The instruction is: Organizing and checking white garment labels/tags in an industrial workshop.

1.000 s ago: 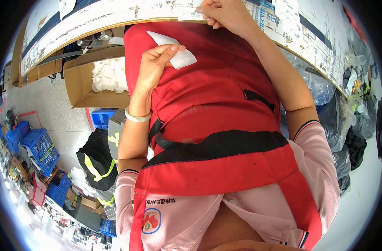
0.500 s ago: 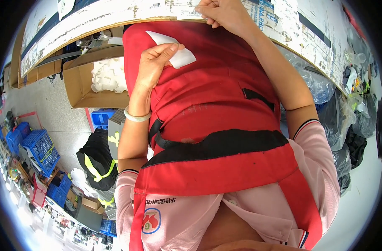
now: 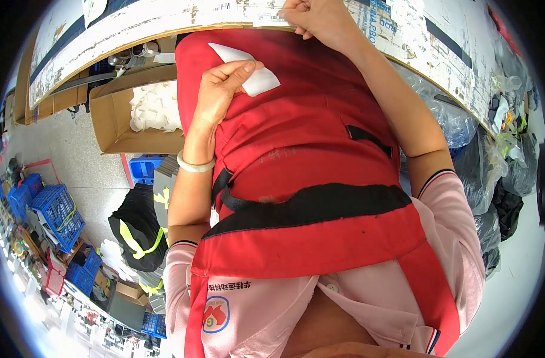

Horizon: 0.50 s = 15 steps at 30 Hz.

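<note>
My left hand (image 3: 224, 83), with a pale bangle on its wrist, is closed in a pinch on a white piece of paper (image 3: 263, 82). The piece has a pointed upper end and lies over the red apron (image 3: 320, 137) on my lap. At the table's near edge is my right hand (image 3: 320, 22), its fingers curled and thumb pressed to fingertip. Whatever it may be pinching is too small to make out. A white label strip (image 3: 266, 21) on the table edge is just beside these fingertips.
The worn white tabletop (image 3: 165, 21) crosses the top. Left of my lap, a cardboard box (image 3: 114, 122) contains white scraps (image 3: 156, 107). Blue crates (image 3: 60, 218) and a black bundle with a yellow tie (image 3: 138, 224) stand farther left. Plastic bags (image 3: 481, 173) crowd the right.
</note>
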### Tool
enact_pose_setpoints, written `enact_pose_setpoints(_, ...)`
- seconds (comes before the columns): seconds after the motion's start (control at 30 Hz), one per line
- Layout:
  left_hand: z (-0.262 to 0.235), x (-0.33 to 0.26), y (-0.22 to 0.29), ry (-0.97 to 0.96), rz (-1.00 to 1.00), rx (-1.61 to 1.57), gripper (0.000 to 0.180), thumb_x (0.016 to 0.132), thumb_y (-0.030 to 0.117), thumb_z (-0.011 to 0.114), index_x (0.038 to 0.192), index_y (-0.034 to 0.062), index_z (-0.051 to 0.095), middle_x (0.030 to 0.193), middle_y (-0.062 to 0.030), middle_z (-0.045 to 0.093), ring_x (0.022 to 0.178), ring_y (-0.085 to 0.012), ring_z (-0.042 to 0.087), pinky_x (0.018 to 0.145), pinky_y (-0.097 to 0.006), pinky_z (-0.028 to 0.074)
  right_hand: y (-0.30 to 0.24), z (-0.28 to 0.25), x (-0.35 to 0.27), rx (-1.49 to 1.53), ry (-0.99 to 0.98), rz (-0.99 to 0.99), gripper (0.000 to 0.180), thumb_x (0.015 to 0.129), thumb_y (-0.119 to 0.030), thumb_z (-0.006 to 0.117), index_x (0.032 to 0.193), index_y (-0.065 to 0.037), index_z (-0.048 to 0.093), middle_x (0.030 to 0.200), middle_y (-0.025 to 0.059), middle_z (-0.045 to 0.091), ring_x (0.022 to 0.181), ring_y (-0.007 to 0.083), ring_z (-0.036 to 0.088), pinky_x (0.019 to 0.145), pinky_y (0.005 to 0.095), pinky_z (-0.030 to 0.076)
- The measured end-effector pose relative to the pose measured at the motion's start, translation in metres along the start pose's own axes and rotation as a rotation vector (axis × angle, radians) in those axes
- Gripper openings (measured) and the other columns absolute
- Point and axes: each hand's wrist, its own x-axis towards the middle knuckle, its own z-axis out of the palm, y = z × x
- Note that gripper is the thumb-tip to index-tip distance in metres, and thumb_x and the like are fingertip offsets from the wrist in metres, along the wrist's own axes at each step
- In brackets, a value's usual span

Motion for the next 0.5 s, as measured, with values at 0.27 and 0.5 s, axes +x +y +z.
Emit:
enact_pose_setpoints(0.27,-0.001,-0.001,-0.001,0.001,-0.007,-0.013,0.022,0.091,0.016,0.062,0.103,-0.0015,0.068,0.095,-0.0058,0.070,0.079,-0.0080,0.060,0.070,-0.021,0.049,-0.006,-0.003,-0.001,-0.065,-0.023,0.003,0.015,0.086,-0.010,0.061,0.082,0.004,0.061,0.062,0.0060,0.059,0.051,0.0117,0.055,0.046,0.0245,0.046)
enact_pose_setpoints(0.5,0.000,-0.002,0.000,0.003,-0.003,-0.030,0.023,0.092,0.015,0.061,0.104,-0.0030,0.068,0.096,-0.0073,0.070,0.080,-0.0096,0.062,0.070,-0.022,0.050,-0.010,-0.012,-0.017,0.078,-0.084,0.055,0.019,0.084,-0.011,0.066,0.097,0.002,0.060,0.077,0.0094,0.062,0.067,0.0177,0.060,0.061,0.0296,0.050)
